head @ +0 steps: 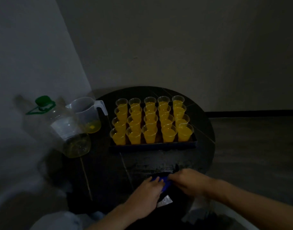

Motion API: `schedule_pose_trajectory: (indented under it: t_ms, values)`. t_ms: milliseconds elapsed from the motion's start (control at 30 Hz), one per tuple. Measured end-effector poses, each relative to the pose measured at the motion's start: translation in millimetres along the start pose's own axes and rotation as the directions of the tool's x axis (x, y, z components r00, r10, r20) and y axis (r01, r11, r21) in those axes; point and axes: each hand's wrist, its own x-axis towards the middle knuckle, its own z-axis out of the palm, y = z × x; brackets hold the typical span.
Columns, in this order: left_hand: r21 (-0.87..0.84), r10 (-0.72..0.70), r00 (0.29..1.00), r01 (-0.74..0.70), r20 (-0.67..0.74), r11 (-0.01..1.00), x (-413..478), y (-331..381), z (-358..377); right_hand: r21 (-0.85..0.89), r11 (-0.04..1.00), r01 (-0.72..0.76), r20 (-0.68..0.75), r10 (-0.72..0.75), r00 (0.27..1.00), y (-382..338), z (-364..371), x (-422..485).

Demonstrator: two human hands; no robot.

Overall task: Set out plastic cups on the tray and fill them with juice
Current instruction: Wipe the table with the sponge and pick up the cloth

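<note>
Several clear plastic cups (150, 120) filled with orange juice stand in rows on a dark tray (152, 145) on a round black table (204, 130). At the table's near edge a blue cloth (165, 184) lies under both hands. My left hand (147, 195) rests on it with fingers spread flat. My right hand (189, 180) reaches in from the right and its fingers touch the cloth's far edge; whether they pinch it is unclear. A clear jug (87, 113) and a big bottle with a green cap (66, 128) stand to the left of the tray, each with a little yellow liquid.
A small white packet or paper (165, 201) lies at the table's near edge below my hands. The table stands in a corner, with walls behind and to the left. Grey floor stretches to the right. The scene is dim.
</note>
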Motion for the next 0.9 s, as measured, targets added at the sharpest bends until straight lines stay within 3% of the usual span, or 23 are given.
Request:
schedule_pose_trajectory:
  t_ms: [100, 267, 367, 900]
  values:
    - [-0.302, -0.074, 0.996, 0.057, -0.046, 0.951, 5.0, -2.3, -45.2, 0.140, 0.990, -0.002, 0.044, -0.004, 0.999, 5.3, -34.2, 8.9]
    - [-0.485, -0.034, 0.998, 0.054, 0.050, 0.873, 15.3, -11.2, -129.3, 0.363, 0.930, -0.051, 0.098, 0.016, 0.995, 9.7, -108.4, 20.8]
    - [-0.482, -0.026, 0.999, 0.044, 0.045, 0.875, 23.2, -16.8, -172.7, 0.442, 0.893, -0.089, 0.130, 0.034, 0.991, 11.8, -150.9, 27.7]
    - [-0.433, -0.109, 0.992, 0.124, 0.058, 0.893, 62.9, -36.3, -336.4, 0.508, 0.859, -0.069, 0.094, 0.025, 0.995, 37.7, -301.6, 84.8]
